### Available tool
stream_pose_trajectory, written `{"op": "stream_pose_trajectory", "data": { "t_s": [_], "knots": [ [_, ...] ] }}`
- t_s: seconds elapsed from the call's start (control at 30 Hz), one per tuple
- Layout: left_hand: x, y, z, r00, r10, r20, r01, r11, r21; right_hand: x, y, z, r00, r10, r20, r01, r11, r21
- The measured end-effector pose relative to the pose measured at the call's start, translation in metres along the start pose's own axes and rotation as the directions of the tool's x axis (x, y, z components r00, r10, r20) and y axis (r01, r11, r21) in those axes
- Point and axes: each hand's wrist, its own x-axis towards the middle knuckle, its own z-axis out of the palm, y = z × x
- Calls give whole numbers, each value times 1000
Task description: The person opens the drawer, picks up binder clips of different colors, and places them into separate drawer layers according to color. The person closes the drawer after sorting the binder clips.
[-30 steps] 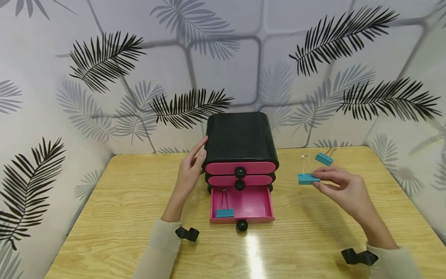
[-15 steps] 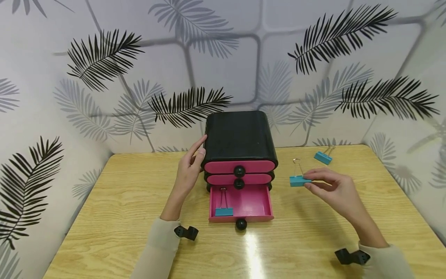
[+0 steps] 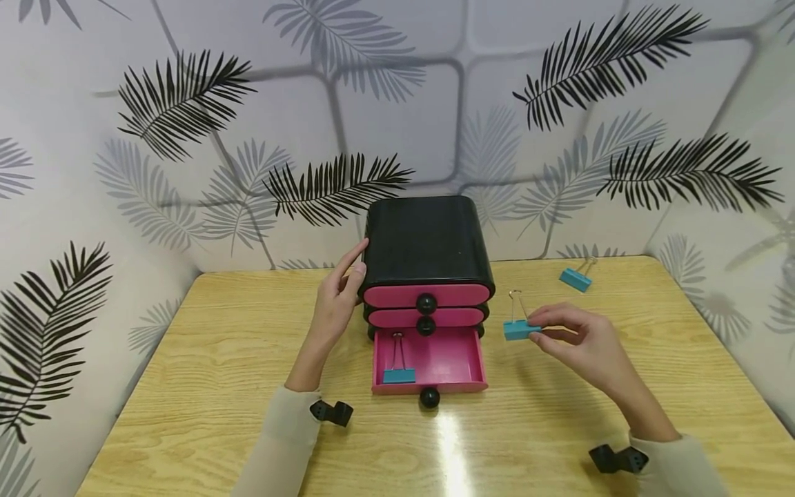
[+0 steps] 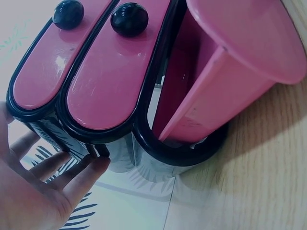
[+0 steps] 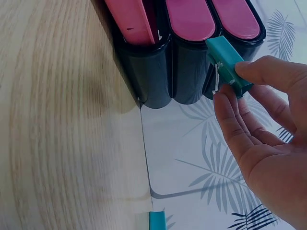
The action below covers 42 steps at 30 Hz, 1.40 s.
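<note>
My right hand [image 3: 580, 342] pinches a teal binder clip [image 3: 519, 330] by one end between thumb and fingers, its wire handles pointing up, just right of the drawer unit. In the right wrist view the same binder clip [image 5: 230, 64] overlaps the unit's side. The black drawer unit [image 3: 425, 238] has pink drawers with round black knobs. Its bottom drawer [image 3: 450, 355] is pulled out, and a second teal binder clip [image 3: 399, 376] lies in its left part. My left hand [image 3: 335, 304] rests on the unit's left side with extended fingers, also seen in the left wrist view.
A third teal binder clip [image 3: 576, 279] lies on the wooden table [image 3: 217, 386] at the back right. Behind the table stands a wall [image 3: 397, 124] with a leaf pattern. The open drawer's knob [image 3: 430, 397] juts toward the front.
My right hand has carried its binder clip leftward, closer to the drawer unit and the open drawer. The left hand stays on the unit's side.
</note>
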Motion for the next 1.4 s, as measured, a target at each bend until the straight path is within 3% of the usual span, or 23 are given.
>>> {"op": "stream_pose_trajectory", "data": {
  "t_s": [0.27, 0.63, 1.07, 1.4],
  "knots": [
    [0, 1, -2, 999, -22, 30, 23, 999, -32, 0, 2, 6, 998, -4, 57, 5, 1000, -21],
    [0, 1, -3, 999, -36, 36, 36, 999, -5, -2, 3, 11, 993, 6, 117, -5, 1000, -7],
    [2, 4, -3, 998, -61, 32, 60, 998, 28, -3, -2, 9, 967, 30, 254, -48, 997, 63],
    [2, 3, -4, 999, -36, 42, 34, 999, 33, -5, 3, 25, 959, 26, 283, -50, 996, 77]
  ]
}}
